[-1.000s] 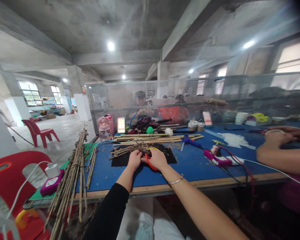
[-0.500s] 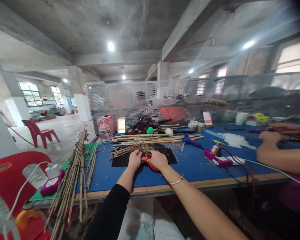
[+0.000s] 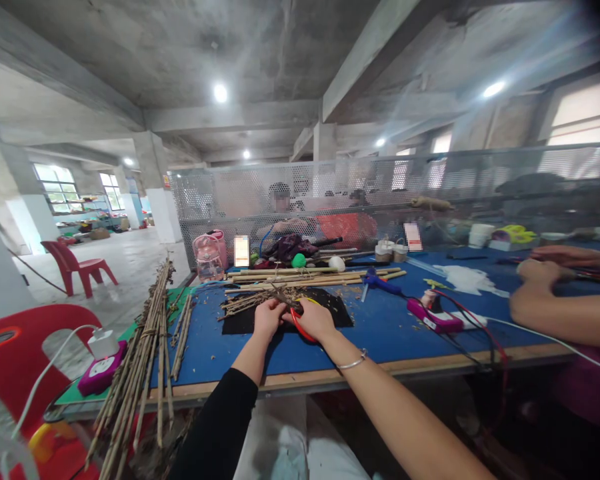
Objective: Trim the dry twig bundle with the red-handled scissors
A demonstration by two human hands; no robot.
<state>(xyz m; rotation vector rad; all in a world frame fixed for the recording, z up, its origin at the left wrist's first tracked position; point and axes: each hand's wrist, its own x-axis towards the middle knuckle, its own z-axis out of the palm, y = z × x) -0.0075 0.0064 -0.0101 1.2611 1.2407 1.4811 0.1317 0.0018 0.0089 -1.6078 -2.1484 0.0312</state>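
One black mat [image 3: 241, 324]; above it, left hand [image 3: 267, 318] pinches twigs [image 3: 289, 299], count unclear, right hand [image 3: 319, 320] wraps one red-handled tool [image 3: 300, 327].

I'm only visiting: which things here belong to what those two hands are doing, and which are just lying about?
Seemingly in the job:
- thin twigs, by both hands
- red-handled tool, in the right hand
- black mat, underneath

Seemingly just lying about:
- pink bag
- green ball
- white ball
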